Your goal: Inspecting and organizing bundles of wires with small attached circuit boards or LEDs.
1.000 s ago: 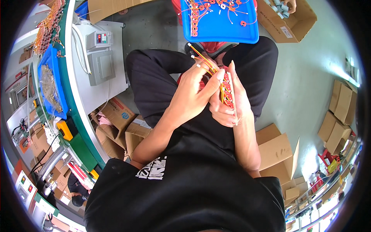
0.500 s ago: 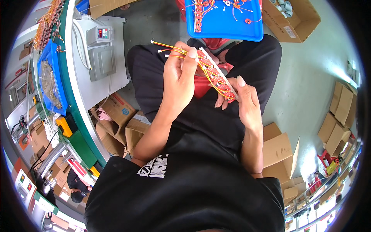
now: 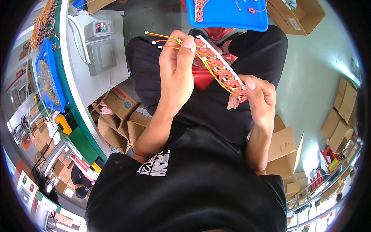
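Observation:
A strip of joined red circuit boards point(image 3: 231, 82) with a white long edge slants across my lap, its far end toward the left. Thin yellow and red wires point(image 3: 210, 70) run along its left side. My left hand point(image 3: 177, 75) is closed, thumb and fingers pinching the wires near the strip's far end. Beyond these fingers, the loose wire ends stick out to the left with small white connectors point(image 3: 154, 42). My right hand point(image 3: 261, 99) grips the near end of the strip, thumb on top; its other fingers are partly hidden underneath.
Ahead of my knees is a blue tray point(image 3: 232, 19) with more red boards and wires. An open carton point(image 3: 299, 19) stands to its right. At left runs a green-topped bench point(image 3: 81, 145) with a blue bin point(image 3: 58, 91); cardboard boxes point(image 3: 119, 104) lie beside it.
My right hand and the strip's near end have moved a little to the right. The left hand keeps its pinch on the wires, slightly higher in view. The tray appears farther up.

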The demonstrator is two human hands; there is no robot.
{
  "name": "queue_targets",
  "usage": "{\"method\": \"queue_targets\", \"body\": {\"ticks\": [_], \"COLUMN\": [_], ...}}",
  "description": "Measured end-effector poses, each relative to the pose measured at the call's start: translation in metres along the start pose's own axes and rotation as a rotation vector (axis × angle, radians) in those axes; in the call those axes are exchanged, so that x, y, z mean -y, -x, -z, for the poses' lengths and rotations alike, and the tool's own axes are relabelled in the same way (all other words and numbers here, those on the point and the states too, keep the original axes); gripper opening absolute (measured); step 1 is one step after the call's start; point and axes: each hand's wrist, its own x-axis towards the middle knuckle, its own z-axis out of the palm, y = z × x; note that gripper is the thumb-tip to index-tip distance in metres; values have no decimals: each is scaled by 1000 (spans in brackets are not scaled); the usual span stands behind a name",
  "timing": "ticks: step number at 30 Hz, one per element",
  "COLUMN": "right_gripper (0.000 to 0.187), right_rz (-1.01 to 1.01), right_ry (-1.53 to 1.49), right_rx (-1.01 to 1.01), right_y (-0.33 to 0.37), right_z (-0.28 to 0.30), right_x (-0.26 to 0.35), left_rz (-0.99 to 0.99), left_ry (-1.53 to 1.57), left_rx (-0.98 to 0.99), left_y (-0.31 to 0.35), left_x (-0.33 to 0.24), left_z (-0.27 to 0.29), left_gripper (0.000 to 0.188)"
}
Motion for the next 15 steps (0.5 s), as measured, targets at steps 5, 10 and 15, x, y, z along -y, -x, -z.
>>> {"method": "queue_targets", "body": {"ticks": [5, 10, 15], "right_gripper": [35, 39, 48], "right_rz": [92, 83, 112], "right_ry": [-48, -87, -11], "right_rx": [37, 42, 45], "right_y": [0, -1, -1], "right_z": [-1, -3, -3], "right_x": [2, 0, 0], "left_rz": [10, -25, -5], "left_ry": [-32, 7, 6], "left_rx": [52, 43, 37], "left_y": [1, 0, 0], "left_x": [2, 2, 1], "left_z": [10, 8, 7], "left_gripper": [14, 11, 10]}}
